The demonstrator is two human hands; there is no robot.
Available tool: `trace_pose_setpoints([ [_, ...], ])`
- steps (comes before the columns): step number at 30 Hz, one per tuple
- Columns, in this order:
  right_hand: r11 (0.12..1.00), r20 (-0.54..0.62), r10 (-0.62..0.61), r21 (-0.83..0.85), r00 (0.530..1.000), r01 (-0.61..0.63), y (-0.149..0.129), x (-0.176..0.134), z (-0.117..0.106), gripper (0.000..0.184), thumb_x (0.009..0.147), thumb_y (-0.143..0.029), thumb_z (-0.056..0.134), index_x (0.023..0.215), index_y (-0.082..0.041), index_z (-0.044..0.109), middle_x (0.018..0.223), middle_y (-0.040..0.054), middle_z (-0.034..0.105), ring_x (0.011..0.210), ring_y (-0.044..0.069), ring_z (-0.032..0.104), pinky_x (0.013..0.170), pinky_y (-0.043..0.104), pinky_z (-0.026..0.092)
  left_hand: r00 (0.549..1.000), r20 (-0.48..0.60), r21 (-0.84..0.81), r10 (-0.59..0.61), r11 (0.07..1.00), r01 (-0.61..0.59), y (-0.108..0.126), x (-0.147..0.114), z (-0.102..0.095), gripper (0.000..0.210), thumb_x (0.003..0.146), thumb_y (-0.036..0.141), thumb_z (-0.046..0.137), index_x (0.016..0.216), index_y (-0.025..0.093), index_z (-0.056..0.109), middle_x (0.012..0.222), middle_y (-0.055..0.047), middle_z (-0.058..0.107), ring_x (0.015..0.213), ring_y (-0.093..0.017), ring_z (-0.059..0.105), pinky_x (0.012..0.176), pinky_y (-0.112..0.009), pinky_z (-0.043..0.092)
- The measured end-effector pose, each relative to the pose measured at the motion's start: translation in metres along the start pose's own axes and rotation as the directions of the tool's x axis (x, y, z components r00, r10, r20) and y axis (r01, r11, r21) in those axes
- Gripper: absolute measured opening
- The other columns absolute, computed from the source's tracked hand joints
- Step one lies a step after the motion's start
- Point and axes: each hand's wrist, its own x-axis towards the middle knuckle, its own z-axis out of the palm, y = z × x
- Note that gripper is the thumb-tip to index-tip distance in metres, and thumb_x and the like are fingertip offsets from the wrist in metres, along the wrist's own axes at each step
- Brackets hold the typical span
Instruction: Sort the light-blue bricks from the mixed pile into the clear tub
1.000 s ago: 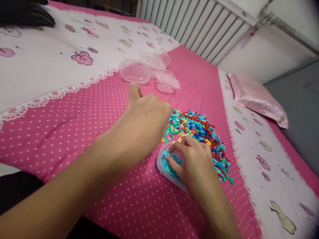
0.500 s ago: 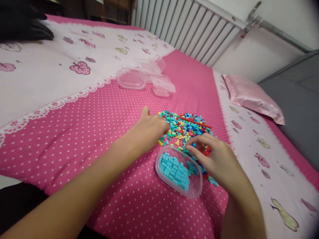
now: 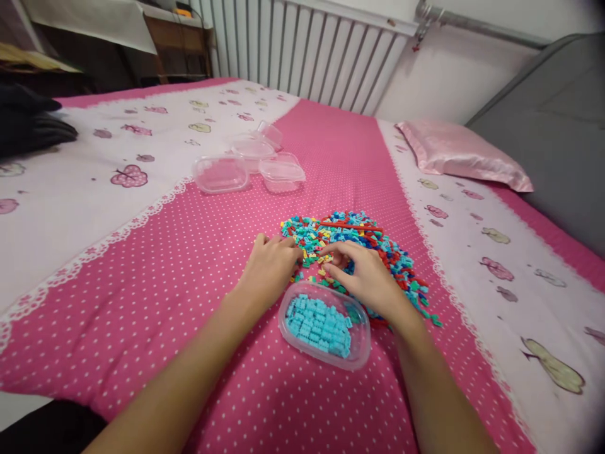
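Observation:
A heap of small coloured plastic building bricks lies on the pink dotted bedspread, mostly blue, red, green and yellow. My left hand rests at the heap's left edge, its fingers curled down and their tips hidden among the bricks. Over the near part of the heap is my right hand, thumb and forefinger curved with a gap between the tips, close to some yellow bricks. Just below both hands stands a clear plastic tub with many light-blue bricks inside.
Several clear plastic containers sit farther back on the bed. A long red stick lies across the heap. A pink pillow is at the right, a black glove at the far left. A white radiator stands behind the bed.
My right hand has moved left over the heap, nearer my left hand, and its thumb and forefinger have parted. The camera view has turned, shifting the whole scene.

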Motion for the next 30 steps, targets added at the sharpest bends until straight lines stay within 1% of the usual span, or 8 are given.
trace_pose_setpoints([
  [2, 1.000, -0.019, -0.010, 0.015, 1.000, 0.010, 0.001, 0.001, 0.001, 0.023, 0.092, -0.021, 0.065, 0.113, -0.021, 0.072, 0.089, 0.0018, 0.069, 0.086, 0.018, 0.064, 0.085, 0.035, 0.045, 1.000, 0.001, 0.009, 0.009, 1.000, -0.009, 0.001, 0.000, -0.001, 0.019, 0.097, 0.019, 0.057, 0.091, 0.020, 0.075, 0.104, -0.009, 0.075, 0.101, -0.027, 0.060, 0.080, -0.040, 0.031],
  [5, 0.999, -0.028, -0.026, 0.028, 0.999, 0.027, 0.002, 0.001, 0.003, 0.023, 0.093, -0.021, 0.062, 0.114, -0.021, 0.071, 0.090, 0.0020, 0.069, 0.085, 0.018, 0.065, 0.086, 0.036, 0.046, 0.998, 0.014, 0.011, 0.057, 0.998, -0.057, 0.002, 0.001, -0.002, 0.020, 0.096, 0.018, 0.058, 0.086, 0.019, 0.074, 0.098, -0.008, 0.076, 0.101, -0.026, 0.060, 0.080, -0.039, 0.031],
  [11, 0.998, 0.015, -0.069, 0.014, 0.998, 0.069, 0.001, 0.001, 0.005, 0.025, 0.093, -0.015, 0.059, 0.114, -0.022, 0.071, 0.091, 0.0010, 0.070, 0.085, 0.017, 0.066, 0.085, 0.034, 0.045, 0.993, 0.003, -0.042, 0.119, 0.992, -0.118, -0.002, 0.002, -0.001, 0.016, 0.099, 0.023, 0.059, 0.096, 0.024, 0.075, 0.098, -0.004, 0.078, 0.099, -0.023, 0.062, 0.081, -0.039, 0.031],
  [16, 0.995, 0.038, -0.101, -0.002, 0.994, 0.101, 0.004, 0.004, 0.009, 0.019, 0.097, -0.018, 0.060, 0.108, -0.020, 0.074, 0.091, 0.0029, 0.070, 0.084, 0.017, 0.066, 0.085, 0.035, 0.045, 0.992, 0.011, -0.046, 0.125, 0.991, -0.125, -0.001, 0.002, 0.002, 0.018, 0.100, 0.026, 0.057, 0.097, 0.022, 0.074, 0.100, -0.007, 0.077, 0.101, -0.026, 0.061, 0.081, -0.039, 0.032],
  [21, 0.975, 0.130, -0.220, -0.010, 0.967, 0.223, 0.017, 0.024, 0.009, 0.013, 0.095, -0.018, 0.067, 0.097, -0.020, 0.080, 0.094, 0.0033, 0.071, 0.090, 0.016, 0.063, 0.088, 0.032, 0.044, 0.999, -0.001, -0.047, 0.054, 0.997, -0.054, 0.002, 0.000, 0.005, 0.021, 0.099, 0.023, 0.054, 0.097, 0.019, 0.074, 0.105, -0.013, 0.074, 0.106, -0.030, 0.058, 0.084, -0.041, 0.035],
  [24, 0.955, 0.147, -0.284, -0.050, 0.948, 0.294, 0.020, 0.032, 0.004, 0.010, 0.094, -0.019, 0.071, 0.096, -0.022, 0.081, 0.093, 0.0025, 0.067, 0.096, 0.018, 0.059, 0.094, 0.034, 0.040, 0.999, -0.014, -0.070, 0.030, 0.997, -0.031, 0.000, -0.001, 0.002, 0.020, 0.096, 0.018, 0.055, 0.097, 0.019, 0.075, 0.107, -0.013, 0.073, 0.106, -0.030, 0.058, 0.085, -0.042, 0.037],
  [27, 0.930, 0.168, -0.334, -0.100, 0.927, 0.353, 0.018, 0.034, 0.002, 0.010, 0.092, -0.023, 0.075, 0.098, -0.026, 0.081, 0.095, 0.0024, 0.065, 0.102, 0.020, 0.055, 0.101, 0.040, 0.033, 0.999, -0.035, -0.101, 0.005, 0.995, -0.008, -0.007, -0.002, -0.008, 0.021, 0.095, 0.014, 0.055, 0.099, 0.021, 0.074, 0.109, -0.010, 0.075, 0.107, -0.030, 0.059, 0.089, -0.043, 0.039],
  [30, 0.912, 0.233, -0.365, -0.106, 0.901, 0.397, 0.016, 0.035, 0.007, 0.011, 0.090, -0.024, 0.077, 0.100, -0.028, 0.081, 0.098, 0.0032, 0.067, 0.103, 0.020, 0.055, 0.100, 0.040, 0.031, 0.998, -0.035, -0.137, -0.054, 0.989, 0.048, -0.016, -0.001, -0.022, 0.021, 0.092, 0.012, 0.058, 0.102, 0.021, 0.074, 0.107, -0.007, 0.077, 0.105, -0.028, 0.063, 0.089, -0.040, 0.040],
])
